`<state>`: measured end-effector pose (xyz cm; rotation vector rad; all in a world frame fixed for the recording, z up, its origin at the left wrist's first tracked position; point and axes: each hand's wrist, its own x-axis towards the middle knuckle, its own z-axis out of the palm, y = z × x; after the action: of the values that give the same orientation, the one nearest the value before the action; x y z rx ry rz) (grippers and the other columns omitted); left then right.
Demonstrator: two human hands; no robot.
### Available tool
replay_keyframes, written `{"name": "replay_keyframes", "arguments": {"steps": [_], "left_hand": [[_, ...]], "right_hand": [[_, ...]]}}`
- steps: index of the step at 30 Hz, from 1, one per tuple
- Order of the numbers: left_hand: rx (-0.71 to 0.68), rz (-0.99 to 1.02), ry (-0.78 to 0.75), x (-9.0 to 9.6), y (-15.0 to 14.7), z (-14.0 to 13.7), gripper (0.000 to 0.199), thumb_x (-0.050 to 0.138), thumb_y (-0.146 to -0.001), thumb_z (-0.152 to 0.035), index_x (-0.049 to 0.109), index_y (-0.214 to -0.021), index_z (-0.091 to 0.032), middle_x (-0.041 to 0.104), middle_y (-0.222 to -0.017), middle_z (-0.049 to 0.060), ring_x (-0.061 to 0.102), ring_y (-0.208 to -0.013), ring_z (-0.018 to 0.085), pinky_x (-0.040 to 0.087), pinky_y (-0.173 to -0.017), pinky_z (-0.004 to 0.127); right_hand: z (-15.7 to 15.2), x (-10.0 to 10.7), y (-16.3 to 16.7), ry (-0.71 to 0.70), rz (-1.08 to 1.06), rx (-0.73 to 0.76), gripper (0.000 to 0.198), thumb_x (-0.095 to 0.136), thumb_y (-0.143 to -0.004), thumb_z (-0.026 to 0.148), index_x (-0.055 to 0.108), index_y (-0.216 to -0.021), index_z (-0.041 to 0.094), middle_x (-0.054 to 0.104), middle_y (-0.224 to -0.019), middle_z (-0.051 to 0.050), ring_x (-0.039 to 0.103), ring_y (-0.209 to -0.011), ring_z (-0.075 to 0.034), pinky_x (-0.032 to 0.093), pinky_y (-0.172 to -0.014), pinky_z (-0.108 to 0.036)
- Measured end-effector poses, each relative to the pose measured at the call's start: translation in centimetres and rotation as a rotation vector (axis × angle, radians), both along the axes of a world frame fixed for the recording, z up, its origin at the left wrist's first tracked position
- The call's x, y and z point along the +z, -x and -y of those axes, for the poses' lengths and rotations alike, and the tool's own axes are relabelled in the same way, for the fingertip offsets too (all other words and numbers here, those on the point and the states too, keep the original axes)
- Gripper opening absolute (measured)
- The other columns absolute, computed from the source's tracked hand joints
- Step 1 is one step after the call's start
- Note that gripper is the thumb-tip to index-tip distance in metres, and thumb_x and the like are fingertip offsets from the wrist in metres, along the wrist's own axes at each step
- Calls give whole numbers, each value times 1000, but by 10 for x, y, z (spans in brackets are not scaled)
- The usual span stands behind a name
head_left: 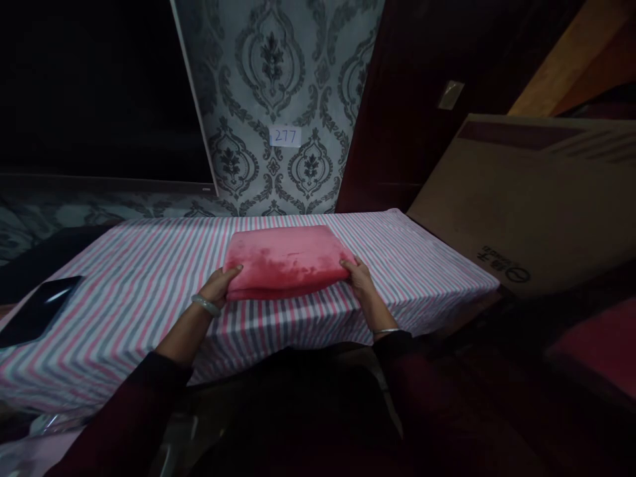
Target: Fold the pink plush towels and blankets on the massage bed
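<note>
A flat, rectangular piece of pink-red plush fabric, folded or cushion-like, lies on the striped tablecloth near the table's front edge. Darker red patches mark its nap along the front half. My left hand grips its left front corner, thumb on top and fingers underneath out of sight. At the opposite end, my right hand holds the right front corner the same way. Whether the fabric is one thick piece or several layers I cannot tell.
A dark tablet or phone rests at the table's left end. To the right stands a large cardboard box, close against the table. Behind are a patterned wall with a paper label and a large dark screen.
</note>
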<state>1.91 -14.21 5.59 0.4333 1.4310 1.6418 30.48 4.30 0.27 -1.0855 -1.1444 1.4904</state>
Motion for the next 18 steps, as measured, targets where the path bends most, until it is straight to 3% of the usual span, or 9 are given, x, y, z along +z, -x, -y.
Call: {"name": "replay_keyframes", "arguments": {"steps": [5, 8, 13, 18], "left_hand": [[-180, 218, 44, -12, -20, 25, 26, 66, -83, -15, 70, -108, -9, 76, -87, 12, 75, -78, 26, 64, -66, 31], [-177, 284, 83, -22, -19, 29, 26, 60, -89, -15, 68, -113, -10, 76, -85, 11, 74, -71, 23, 63, -64, 30], [-84, 333, 43, -20, -7, 14, 29, 51, -95, -17, 65, -119, -8, 75, -78, 10, 74, -67, 21, 64, -68, 30], [-101, 366, 54, -14, 5, -9, 31, 58, -91, -20, 66, -118, -9, 76, -84, 13, 74, -71, 26, 64, -72, 38]], "right_hand": [[2, -18, -15, 135, -205, -156, 45, 71, -71, 38, 60, -111, 22, 69, -88, -1, 64, -77, -18, 55, -56, -25], [12, -31, -14, 153, -256, -164, 36, 72, -71, 39, 61, -100, 22, 70, -86, 0, 65, -79, -18, 57, -59, -25], [19, -31, -11, 116, -381, -119, 41, 81, -63, 31, 61, -100, 28, 71, -87, 5, 65, -77, -16, 58, -62, -24], [11, -28, -14, 244, -340, -51, 35, 78, -70, 34, 61, -99, 25, 67, -73, 4, 63, -63, -15, 58, -56, -28]]}}
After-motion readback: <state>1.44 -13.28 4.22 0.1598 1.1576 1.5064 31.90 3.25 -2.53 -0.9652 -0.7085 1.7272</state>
